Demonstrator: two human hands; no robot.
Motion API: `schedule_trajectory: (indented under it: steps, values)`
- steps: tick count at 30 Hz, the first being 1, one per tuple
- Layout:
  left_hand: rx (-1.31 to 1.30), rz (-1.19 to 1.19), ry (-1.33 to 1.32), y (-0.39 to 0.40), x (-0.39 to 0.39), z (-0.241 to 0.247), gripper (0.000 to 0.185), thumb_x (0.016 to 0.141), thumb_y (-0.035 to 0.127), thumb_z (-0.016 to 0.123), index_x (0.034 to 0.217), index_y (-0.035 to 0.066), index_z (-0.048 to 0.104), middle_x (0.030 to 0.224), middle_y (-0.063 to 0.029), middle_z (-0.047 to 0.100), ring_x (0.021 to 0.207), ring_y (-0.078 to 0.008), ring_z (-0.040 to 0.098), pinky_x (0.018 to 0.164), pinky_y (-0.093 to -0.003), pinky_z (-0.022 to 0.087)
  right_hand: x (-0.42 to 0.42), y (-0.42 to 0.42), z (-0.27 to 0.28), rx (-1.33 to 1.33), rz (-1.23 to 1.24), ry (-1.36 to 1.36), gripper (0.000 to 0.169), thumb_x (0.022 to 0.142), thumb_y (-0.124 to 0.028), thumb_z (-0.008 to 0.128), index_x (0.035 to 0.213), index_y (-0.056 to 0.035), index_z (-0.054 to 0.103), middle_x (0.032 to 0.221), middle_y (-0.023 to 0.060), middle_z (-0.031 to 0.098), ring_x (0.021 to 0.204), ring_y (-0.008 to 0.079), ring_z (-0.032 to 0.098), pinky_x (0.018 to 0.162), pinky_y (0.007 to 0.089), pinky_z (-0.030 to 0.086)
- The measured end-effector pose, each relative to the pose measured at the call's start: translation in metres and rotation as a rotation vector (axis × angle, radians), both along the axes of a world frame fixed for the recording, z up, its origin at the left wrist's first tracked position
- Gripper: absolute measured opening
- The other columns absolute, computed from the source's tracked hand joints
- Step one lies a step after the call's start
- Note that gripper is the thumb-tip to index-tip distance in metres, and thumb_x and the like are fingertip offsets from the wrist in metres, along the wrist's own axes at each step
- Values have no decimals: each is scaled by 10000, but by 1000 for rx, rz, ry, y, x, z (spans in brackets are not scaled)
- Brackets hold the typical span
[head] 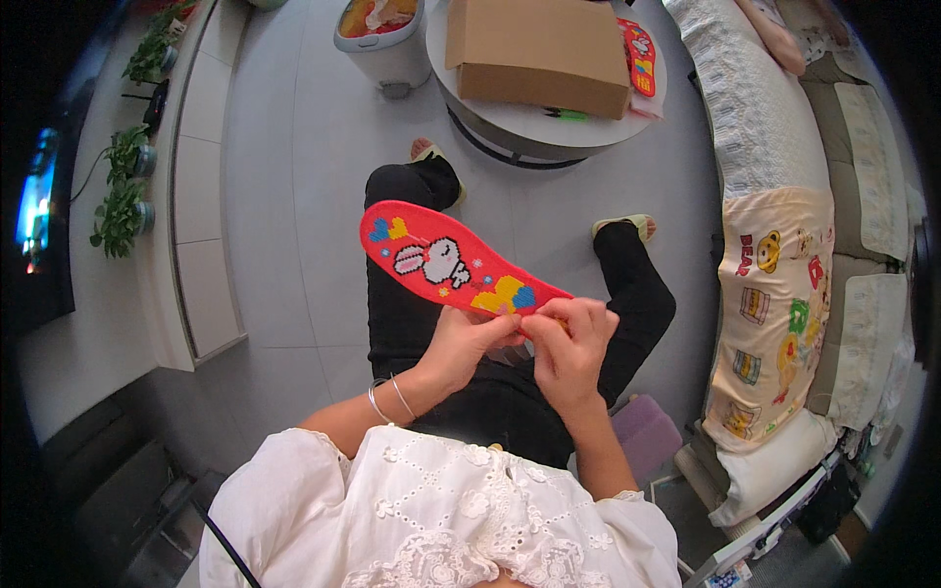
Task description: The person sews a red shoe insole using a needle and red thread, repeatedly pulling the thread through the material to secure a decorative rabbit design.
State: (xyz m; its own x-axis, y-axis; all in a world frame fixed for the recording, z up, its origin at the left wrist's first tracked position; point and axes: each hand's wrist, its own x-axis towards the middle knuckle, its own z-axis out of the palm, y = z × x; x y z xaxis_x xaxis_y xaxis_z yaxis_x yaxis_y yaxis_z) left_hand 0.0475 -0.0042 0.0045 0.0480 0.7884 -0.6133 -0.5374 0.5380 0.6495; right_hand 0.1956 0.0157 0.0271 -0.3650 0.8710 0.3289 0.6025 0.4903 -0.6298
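A red embroidered insole point(441, 257) with a white rabbit, hearts and small flowers is held above my lap, its patterned face up. My left hand point(470, 342) grips its lower edge near the middle, thumb and fingers pinching it. At the insole's right end, my right hand point(575, 338) has its thumb and fingers closed together at the edge, close to the left thumb. Whether a needle or thread is between the right fingertips cannot be seen. The far right tip is hidden under the right hand.
Ahead stands a round table point(647, 125) bearing a cardboard box point(544, 81), a second red insole point(639, 59) and a green-and-black item point(566, 115). A trash bin point(397, 62) is beside it. At right, a person's arm point(772, 37) rests by the covered sofa point(772, 140); potted plants line the left.
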Motion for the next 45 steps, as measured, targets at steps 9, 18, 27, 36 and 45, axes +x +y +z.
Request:
schedule_trajectory:
  steps: [9,18,27,36,45]
  values:
    - [410,115,818,8,-53,-52,126,818,-3,617,929,-41,572,875,-63,616,792,-140,611,715,-283,519,43,-7,-5,-821,-241,1420,88,906,-88,497,857,-54,432,627,2,393,572,100,454,819,457,515]
    - [238,389,769,31,-103,-47,94,798,12,606,876,-41,602,816,-61,634,726,-135,618,645,-273,508,166,-19,-4,-8,-914,759,105,927,-83,464,930,15,502,680,50,466,639,111,480,843,339,486]
    - [123,188,112,13,-30,-4,268,822,39,610,1071,5,517,1002,-87,593,871,-163,613,703,-286,547,1,10,17,-253,-167,243,120,743,34,640,837,-41,628,744,59,493,593,138,462,500,239,362]
    - [99,184,0,10,-21,6,225,820,12,598,1036,-4,535,968,-75,601,859,-152,612,699,-285,552,-28,13,5,-400,-159,238,71,740,31,639,790,3,596,691,61,520,525,108,503,463,228,390]
    - [101,167,14,9,-20,8,213,823,18,601,1027,1,544,976,-75,602,850,-151,610,708,-288,549,-24,16,9,-414,-119,188,79,733,23,634,790,6,583,705,89,531,526,160,553,476,264,437]
